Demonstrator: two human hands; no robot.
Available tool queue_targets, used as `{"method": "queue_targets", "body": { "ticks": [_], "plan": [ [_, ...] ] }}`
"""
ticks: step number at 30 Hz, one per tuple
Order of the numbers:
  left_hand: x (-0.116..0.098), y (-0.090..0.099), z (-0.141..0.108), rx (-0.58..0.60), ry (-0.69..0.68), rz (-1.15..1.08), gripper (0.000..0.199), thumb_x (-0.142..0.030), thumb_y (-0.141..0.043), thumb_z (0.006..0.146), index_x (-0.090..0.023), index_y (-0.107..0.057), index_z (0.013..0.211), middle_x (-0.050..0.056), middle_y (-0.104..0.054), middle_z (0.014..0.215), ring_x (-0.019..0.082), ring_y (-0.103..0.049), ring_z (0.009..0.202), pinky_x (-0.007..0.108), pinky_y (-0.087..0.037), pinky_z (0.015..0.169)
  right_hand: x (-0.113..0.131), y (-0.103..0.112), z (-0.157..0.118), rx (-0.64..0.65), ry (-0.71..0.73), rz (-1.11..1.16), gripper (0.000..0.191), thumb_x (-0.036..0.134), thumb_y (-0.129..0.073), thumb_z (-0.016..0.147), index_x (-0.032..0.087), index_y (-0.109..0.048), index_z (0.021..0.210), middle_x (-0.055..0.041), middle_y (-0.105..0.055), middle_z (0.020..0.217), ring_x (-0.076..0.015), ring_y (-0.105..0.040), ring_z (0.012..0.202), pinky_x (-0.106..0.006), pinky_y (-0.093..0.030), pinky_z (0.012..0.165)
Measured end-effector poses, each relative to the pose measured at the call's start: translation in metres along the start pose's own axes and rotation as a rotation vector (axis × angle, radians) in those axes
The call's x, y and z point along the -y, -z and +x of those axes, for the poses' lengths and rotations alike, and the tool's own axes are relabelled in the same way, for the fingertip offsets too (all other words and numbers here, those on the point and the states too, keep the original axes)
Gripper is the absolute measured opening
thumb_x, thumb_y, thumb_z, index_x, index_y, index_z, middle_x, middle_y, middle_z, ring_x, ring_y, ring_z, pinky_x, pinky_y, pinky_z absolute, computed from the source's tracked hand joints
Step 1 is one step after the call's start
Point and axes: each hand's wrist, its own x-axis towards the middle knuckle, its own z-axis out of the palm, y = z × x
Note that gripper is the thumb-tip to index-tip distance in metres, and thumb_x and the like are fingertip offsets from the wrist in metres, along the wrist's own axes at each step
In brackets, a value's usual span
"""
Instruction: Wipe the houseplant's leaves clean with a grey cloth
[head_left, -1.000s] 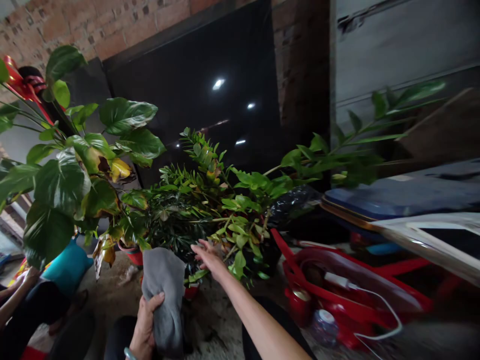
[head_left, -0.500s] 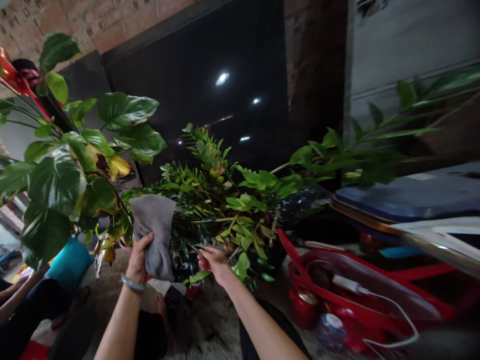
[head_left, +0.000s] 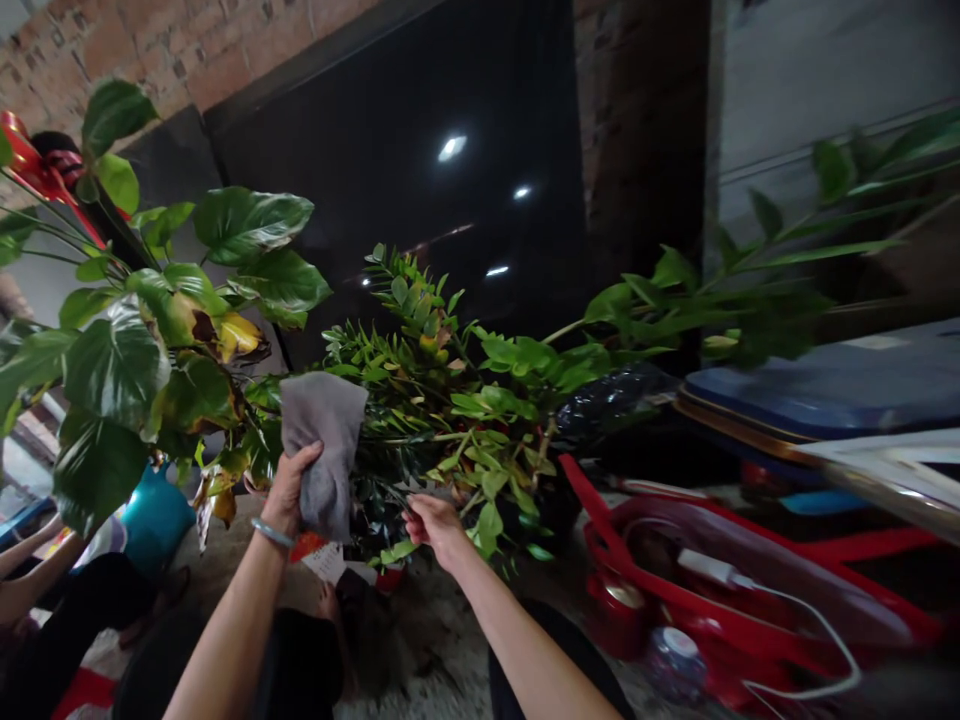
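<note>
Head view: left hand [head_left: 294, 490] (bangle [head_left: 271, 532] on wrist) raises gray cloth [head_left: 324, 440] upright.

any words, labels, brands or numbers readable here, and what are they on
No text is readable.
White-and-red printed paper below the gray cloth: marks too small and blurred.
Pale rectangular patch on the flat blue panel: nothing legible.
</note>
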Motion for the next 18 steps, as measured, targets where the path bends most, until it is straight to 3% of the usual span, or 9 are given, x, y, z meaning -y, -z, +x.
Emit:
{"method": "queue_targets", "body": {
  "ticks": [5,8,11,13,15,18],
  "plan": [
    [0.051,0.024,-0.024,0.2,0.354,0.254,0.034,-0.024,-0.082,0.052,-0.013,-0.073,0.083,0.008,-0.074,0.07,0.022,-0.066,0.058,0.031,-0.055,0.057,0.001,0.005,0.002,-0.004,-0.018,-0.007,0.017,0.026,-0.06,0.073,0.019,-0.054,0.059,0.0031,-0.056,0.043,-0.0087,-0.047,0.031,-0.018,-0.031,0.029],
    [0.035,0.03,-0.036,0.28,0.334,0.17,0.041,-0.024,-0.083,0.051,-0.013,-0.074,0.09,0.01,-0.076,0.078,0.025,-0.069,0.065,0.031,-0.055,0.059,0.001,0.009,-0.001,0.012,-0.012,-0.03,0.018,0.027,-0.062,0.071,0.019,-0.054,0.057,0.0025,-0.057,0.045,-0.0087,-0.047,0.032,-0.017,-0.03,0.029],
    [0.001,0.016,-0.021,0.152,0.148,0.037,0.042,-0.022,-0.082,0.053,-0.015,-0.071,0.092,0.006,-0.076,0.08,0.023,-0.069,0.066,0.028,-0.055,0.058,0.0,0.01,-0.002,0.001,-0.015,-0.05,0.013,0.028,-0.064,0.069,0.019,-0.058,0.061,0.0026,-0.06,0.047,-0.0095,-0.05,0.035,-0.018,-0.031,0.03],
    [-0.006,0.005,-0.006,0.021,0.096,-0.043,0.035,-0.021,-0.08,0.055,-0.016,-0.07,0.089,0.003,-0.074,0.072,0.019,-0.067,0.061,0.025,-0.053,0.056,0.0,0.009,-0.001,-0.008,-0.021,-0.053,0.012,0.029,-0.064,0.069,0.019,-0.059,0.064,0.0029,-0.06,0.047,-0.0101,-0.051,0.036,-0.018,-0.032,0.031],
    [0.01,0.001,0.001,-0.021,0.163,-0.032,0.03,-0.022,-0.078,0.057,-0.014,-0.069,0.085,0.002,-0.071,0.064,0.018,-0.064,0.055,0.026,-0.052,0.053,-0.001,0.007,0.001,-0.01,-0.028,-0.049,0.012,0.03,-0.064,0.068,0.02,-0.059,0.064,0.003,-0.059,0.047,-0.0105,-0.051,0.036,-0.018,-0.032,0.03],
    [0.049,0.012,-0.012,0.115,0.342,0.151,0.033,-0.022,-0.08,0.052,-0.011,-0.07,0.082,0.006,-0.07,0.061,0.02,-0.064,0.053,0.028,-0.051,0.053,-0.001,0.006,0.002,0.0,-0.031,-0.042,0.013,0.03,-0.064,0.067,0.02,-0.058,0.061,0.0035,-0.056,0.044,-0.0106,-0.049,0.034,-0.019,-0.031,0.03]
  ]
}}
